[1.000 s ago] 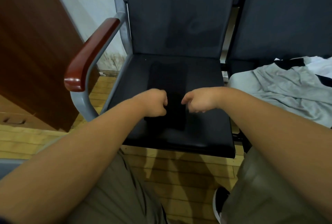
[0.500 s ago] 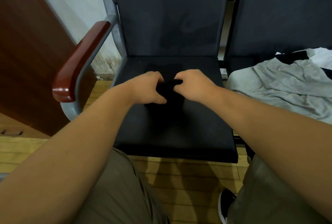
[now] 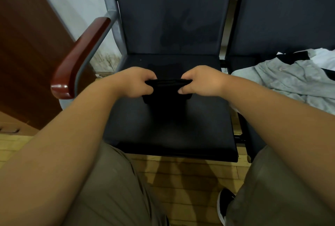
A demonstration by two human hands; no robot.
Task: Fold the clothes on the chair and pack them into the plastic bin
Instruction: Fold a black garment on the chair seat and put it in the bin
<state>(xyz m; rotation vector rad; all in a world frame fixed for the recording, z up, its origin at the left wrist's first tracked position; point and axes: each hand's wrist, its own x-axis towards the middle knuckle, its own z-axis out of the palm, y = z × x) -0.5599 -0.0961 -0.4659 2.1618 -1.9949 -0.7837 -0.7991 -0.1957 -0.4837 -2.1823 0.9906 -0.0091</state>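
Both hands are on it. My left hand (image 3: 134, 82) and right hand (image 3: 201, 80) each pinch one end of the black garment (image 3: 167, 89), with fingers (image 3: 145, 88) curled over the top edge and thumbs tucked under, so both grips are closed on cloth. The garment spans the gap between the two sets of fingers as a short, thick band. The rest of it hangs just below them onto the chair seat (image 3: 163, 131). It's dark cloth on a dark seat, so I cannot tell how many layers are stacked.

I read this as the folding step, and late in it, since the piece looks narrow and doubled. The next move, as I judge it, calls for laying the held edge down flat and pressing it. After that comes lifting the bundle whole for the plastic bin. The bin is not in view, so I'd have to look round for it first.

The count: two hands, one black garment between them. Well apart to the right of my right fingers, on the next seat (image 3: 241, 62), one grey garment (image 3: 290, 80) lies crumpled. Beyond it are something white (image 3: 322, 57) and a black strip (image 3: 297, 56), and I cannot tell whether those are one piece or two. There are two seats, and one wooden armrest (image 3: 79, 57) out beyond my left fingers.
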